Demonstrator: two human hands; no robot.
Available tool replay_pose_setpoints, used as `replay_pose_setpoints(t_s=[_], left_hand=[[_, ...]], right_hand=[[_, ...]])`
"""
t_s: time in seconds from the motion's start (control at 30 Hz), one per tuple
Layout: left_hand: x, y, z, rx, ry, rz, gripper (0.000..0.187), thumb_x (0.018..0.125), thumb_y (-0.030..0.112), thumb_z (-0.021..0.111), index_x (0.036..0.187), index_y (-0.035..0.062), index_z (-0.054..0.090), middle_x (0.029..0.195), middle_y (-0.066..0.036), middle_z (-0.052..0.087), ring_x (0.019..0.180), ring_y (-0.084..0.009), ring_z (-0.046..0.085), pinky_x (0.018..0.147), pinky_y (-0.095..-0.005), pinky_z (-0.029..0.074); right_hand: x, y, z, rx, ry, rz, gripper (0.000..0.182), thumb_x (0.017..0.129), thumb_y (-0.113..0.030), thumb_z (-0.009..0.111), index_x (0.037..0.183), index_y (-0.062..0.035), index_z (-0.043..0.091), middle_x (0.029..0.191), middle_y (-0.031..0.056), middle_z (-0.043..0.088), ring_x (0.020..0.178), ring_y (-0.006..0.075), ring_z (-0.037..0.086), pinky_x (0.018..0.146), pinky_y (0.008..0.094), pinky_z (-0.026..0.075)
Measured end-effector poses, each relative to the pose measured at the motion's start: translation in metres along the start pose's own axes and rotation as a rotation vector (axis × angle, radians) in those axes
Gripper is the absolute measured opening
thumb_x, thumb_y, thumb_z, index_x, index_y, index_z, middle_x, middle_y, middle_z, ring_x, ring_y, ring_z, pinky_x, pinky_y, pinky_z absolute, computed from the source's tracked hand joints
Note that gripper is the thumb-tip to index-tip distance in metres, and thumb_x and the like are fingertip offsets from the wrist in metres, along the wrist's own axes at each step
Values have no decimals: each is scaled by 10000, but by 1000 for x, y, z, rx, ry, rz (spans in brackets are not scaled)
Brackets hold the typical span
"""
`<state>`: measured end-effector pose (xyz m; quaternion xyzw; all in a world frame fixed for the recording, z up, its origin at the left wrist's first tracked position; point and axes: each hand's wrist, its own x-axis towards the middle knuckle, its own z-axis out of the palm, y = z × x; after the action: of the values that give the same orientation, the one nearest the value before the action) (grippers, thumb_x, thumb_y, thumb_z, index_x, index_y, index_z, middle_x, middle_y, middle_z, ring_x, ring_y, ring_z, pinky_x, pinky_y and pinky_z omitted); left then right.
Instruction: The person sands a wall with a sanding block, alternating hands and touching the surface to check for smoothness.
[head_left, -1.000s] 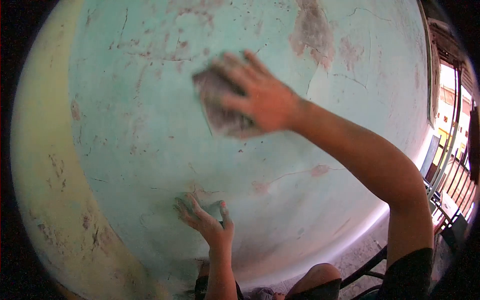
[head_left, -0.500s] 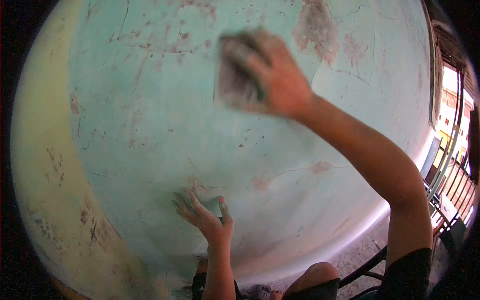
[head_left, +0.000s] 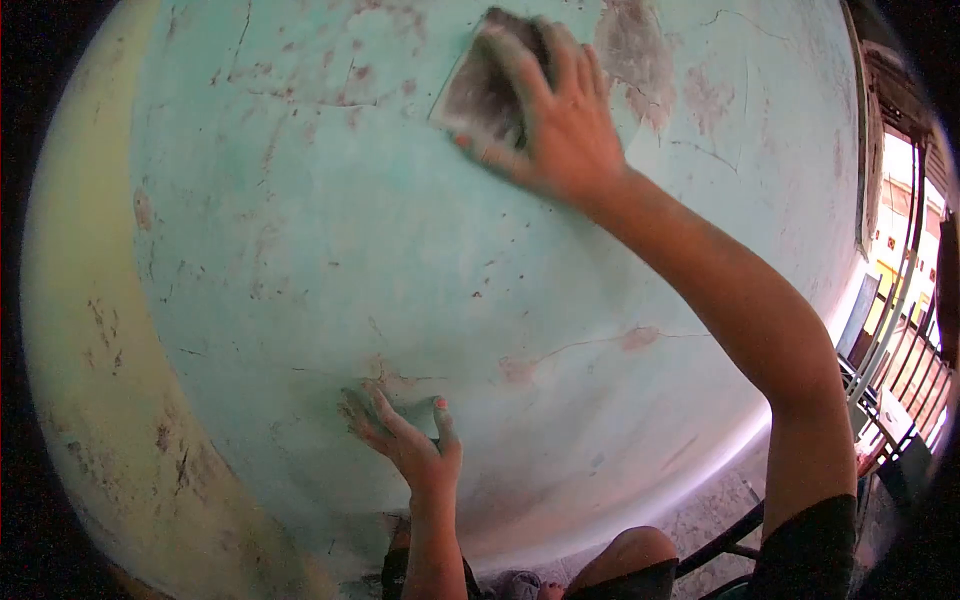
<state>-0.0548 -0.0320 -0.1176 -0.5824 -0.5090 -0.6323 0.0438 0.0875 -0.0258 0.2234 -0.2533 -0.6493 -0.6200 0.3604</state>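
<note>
Both hands work: my right hand [head_left: 565,125] fingers pin a thin, floppy sanding sheet [head_left: 487,85] flat; left hand [head_left: 405,440] splayed, empty, on the wall [head_left: 300,260]

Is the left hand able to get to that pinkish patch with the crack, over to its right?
Probably yes. The left hand rests flat on the green wall, and the pinkish patch lies nearby on bare wall with nothing between them. The right hand presses a sanding pad high above.

Head view, close (facing wall [head_left: 300,250])
</note>
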Motion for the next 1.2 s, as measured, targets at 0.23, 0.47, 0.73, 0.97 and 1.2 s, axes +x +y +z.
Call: replay_pose_setpoints(t_s=[0.23,0.47,0.73,0.97,1.2], left_hand=[[1,3,1,46,15,-16,872,943,465,532,1519,-15,86,1528,-314,123,1444,-477,43,1117,-648,74],[1,6,-3,-13,6,-6,873,941,449,540,1520,-21,88,1532,-320,116,1441,-498,23,1116,-653,68],[0,6,1,-2,64,-14,857,939,498,523,1521,0,139,1544,-308,132,1437,-498,74,1122,-636,76],[-1,4,2,3,37,-13,856,940,483,526,1524,-2,129,1554,-303,123,1442,-500,53,1124,-640,58],[-2,3,0,-32,22,-20,892,923,460,566,1528,5,94,1553,-320,76,1440,-512,10,1122,-647,41]], right_hand=[[-33,-37,-15,280,-391,-484,764,756,-562,701,1381,-209,437,1433,256,352,1348,430,351,1121,611,251],[-18,-21,-4,60,-164,-123,895,718,-550,738,1451,-206,358,1432,269,346,1311,430,377,1095,628,272],[-1,-9,-3,99,-88,-50,899,741,-592,704,1461,-194,343,1435,265,343,1325,442,354,1098,613,262],[-29,-54,-2,257,-384,-515,848,744,-580,701,1456,-264,366,1435,214,375,1349,389,370,1075,701,236],[23,-24,16,53,-21,44,939,747,-620,688,1500,-241,274,1463,225,327,1356,411,338,1099,664,219]])
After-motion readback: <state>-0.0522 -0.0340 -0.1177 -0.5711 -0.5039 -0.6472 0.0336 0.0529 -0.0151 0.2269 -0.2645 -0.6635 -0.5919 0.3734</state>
